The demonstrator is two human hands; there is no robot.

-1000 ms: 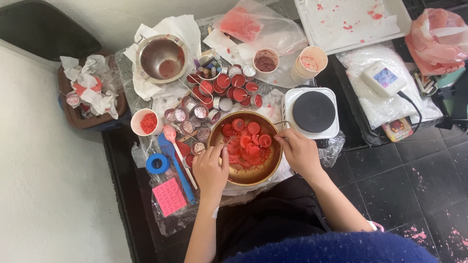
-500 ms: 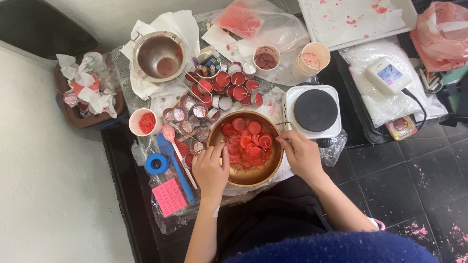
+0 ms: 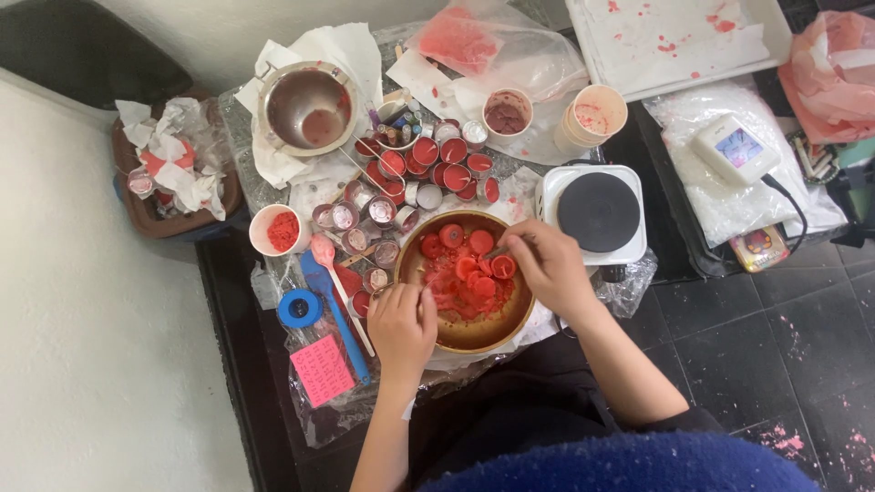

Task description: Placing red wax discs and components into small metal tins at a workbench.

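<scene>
Two bare hands are working over a round brass-coloured metal bowl (image 3: 469, 333) sitting at the near edge of a plastic-covered work surface (image 3: 319, 415). Far left, a brown tray (image 3: 173, 219) is holding crumpled white tissue; right of it a small white cup of red powder (image 3: 280, 230) is standing, with a blue tape roll (image 3: 299, 308), a blue-handled spatula (image 3: 342, 314) and a pink sticky note (image 3: 321, 370) lying below it. Behind those, a steel saucepan (image 3: 305, 107) is sitting on white paper, and a cluster of small round tins filled with red wax (image 3: 437, 164) is spreading between saucepan and bowl. Left hand (image 3: 401, 326) is resting curled on the bowl's left rim, fingers bent and touching the rim; cannot tell whether it is pinching anything. The bowl is holding red wax discs (image 3: 478, 269) and red crumbs, lying in its upper half. Right hand (image 3: 547, 264) is hanging over the bowl's right rim, fingers closed in a pinch on a thin metal tool (image 3: 503, 248) whose tip is pointing at the discs. Just right of the bowl, a white single-burner hotplate with a black round top (image 3: 597, 211) is standing; behind it two paper cups (image 3: 547, 114) are stained red. Further right, a white bag of flakes (image 3: 720, 182) is carrying a small white digital scale (image 3: 736, 148), and a white tray (image 3: 674, 36) spotted red is lying at the top.
</scene>
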